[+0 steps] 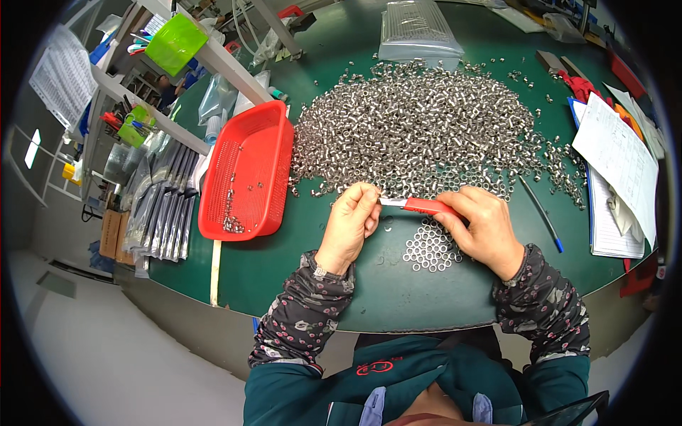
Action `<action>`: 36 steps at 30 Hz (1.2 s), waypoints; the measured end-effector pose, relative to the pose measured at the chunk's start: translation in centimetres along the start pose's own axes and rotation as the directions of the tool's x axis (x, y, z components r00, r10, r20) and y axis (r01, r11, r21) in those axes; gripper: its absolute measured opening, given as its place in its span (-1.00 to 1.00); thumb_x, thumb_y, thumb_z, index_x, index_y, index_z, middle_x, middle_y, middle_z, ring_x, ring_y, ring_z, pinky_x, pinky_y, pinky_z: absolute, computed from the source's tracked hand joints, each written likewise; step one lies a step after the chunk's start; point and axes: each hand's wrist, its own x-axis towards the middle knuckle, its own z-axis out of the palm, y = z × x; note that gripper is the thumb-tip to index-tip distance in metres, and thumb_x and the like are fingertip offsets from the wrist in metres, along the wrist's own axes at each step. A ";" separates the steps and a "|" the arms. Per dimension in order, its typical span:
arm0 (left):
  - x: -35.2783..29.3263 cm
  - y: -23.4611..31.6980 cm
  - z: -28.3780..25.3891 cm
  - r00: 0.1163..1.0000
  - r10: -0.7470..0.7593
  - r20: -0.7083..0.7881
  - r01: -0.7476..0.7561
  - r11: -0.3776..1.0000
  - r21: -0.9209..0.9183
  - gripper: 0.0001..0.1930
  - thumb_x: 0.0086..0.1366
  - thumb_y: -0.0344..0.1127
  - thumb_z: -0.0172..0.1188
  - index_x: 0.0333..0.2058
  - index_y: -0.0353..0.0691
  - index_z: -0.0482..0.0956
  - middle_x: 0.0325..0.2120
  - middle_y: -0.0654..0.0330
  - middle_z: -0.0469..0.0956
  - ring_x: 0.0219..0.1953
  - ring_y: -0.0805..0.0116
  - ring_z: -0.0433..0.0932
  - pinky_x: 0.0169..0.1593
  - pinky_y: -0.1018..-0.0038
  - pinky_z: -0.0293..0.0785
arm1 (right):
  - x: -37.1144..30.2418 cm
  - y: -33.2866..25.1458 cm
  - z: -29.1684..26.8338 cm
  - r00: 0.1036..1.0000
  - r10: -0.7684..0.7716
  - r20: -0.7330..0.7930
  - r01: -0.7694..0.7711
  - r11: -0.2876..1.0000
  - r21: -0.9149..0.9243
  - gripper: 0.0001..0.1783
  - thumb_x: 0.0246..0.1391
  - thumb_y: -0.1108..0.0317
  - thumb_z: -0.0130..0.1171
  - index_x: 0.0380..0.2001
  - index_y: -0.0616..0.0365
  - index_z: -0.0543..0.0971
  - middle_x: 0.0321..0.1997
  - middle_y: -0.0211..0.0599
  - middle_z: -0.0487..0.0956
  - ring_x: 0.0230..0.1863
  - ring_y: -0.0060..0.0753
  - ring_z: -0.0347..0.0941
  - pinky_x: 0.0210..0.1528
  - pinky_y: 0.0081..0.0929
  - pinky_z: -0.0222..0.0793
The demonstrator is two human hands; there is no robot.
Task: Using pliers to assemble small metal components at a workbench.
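My right hand (486,228) is wrapped round the red handle of a knife (425,205), its blade pointing left. The blade's tip reaches the fingertips of my left hand (348,221), which are pinched together. Whatever small piece they grip is hidden; I cannot make it out. Below the knife, a flat cluster of small metal rings (430,247) lies on the green table (398,298). Beyond both hands spreads a large heap of short shiny metal tubes and rings (412,121).
At left stands a red plastic basket (252,142) with a few metal pieces inside. Bagged parts (167,195) lie farther left. A blue pen (543,216) and a clipboard with papers (618,156) are at right. Clear plastic bags (419,32) sit behind the heap.
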 end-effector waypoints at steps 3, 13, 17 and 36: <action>0.0 0.1 0.1 1.000 0.002 -0.002 -0.002 1.000 0.003 -0.84 0.32 -0.26 -0.05 -0.35 -0.20 0.41 -0.69 0.37 0.28 -0.69 0.67 0.16 -0.65 0.73 0.06 | 0.0 0.0 0.0 1.000 0.000 -0.010 0.000 1.000 -0.028 -0.81 -0.15 0.31 0.22 -0.41 0.13 0.55 -0.60 -0.27 0.43 -0.54 -0.20 0.40 -0.53 -0.32 0.31; 0.0 0.2 -0.1 0.999 -0.042 0.009 0.042 0.999 -0.006 -0.81 0.33 -0.25 -0.08 -0.38 -0.22 0.40 -0.71 0.38 0.24 -0.73 0.67 0.10 -0.67 0.73 0.03 | 0.0 0.0 0.0 1.000 -0.025 -0.013 0.024 0.997 -0.070 -0.81 -0.16 0.33 0.21 -0.41 0.13 0.54 -0.60 -0.29 0.40 -0.53 -0.23 0.39 -0.52 -0.34 0.31; 0.0 0.4 0.1 0.998 -0.066 0.024 0.066 0.998 -0.020 -0.79 0.32 -0.23 -0.07 -0.44 -0.21 0.38 -0.72 0.41 0.21 -0.74 0.71 0.08 -0.69 0.75 -0.01 | 0.0 0.0 0.0 1.000 -0.023 -0.004 0.023 0.997 -0.079 -0.81 -0.16 0.33 0.21 -0.41 0.13 0.54 -0.60 -0.29 0.39 -0.53 -0.24 0.39 -0.52 -0.35 0.31; 0.2 0.1 -0.3 0.993 -0.101 0.064 0.107 0.990 -0.093 -0.72 0.35 -0.19 -0.14 -0.49 -0.21 0.35 -0.76 0.38 0.21 -0.78 0.67 0.05 -0.73 0.72 -0.04 | 0.0 -0.1 -0.1 0.999 -0.020 -0.036 0.019 1.000 -0.019 -0.82 -0.18 0.35 0.22 -0.43 0.14 0.53 -0.61 -0.29 0.41 -0.56 -0.24 0.38 -0.52 -0.36 0.29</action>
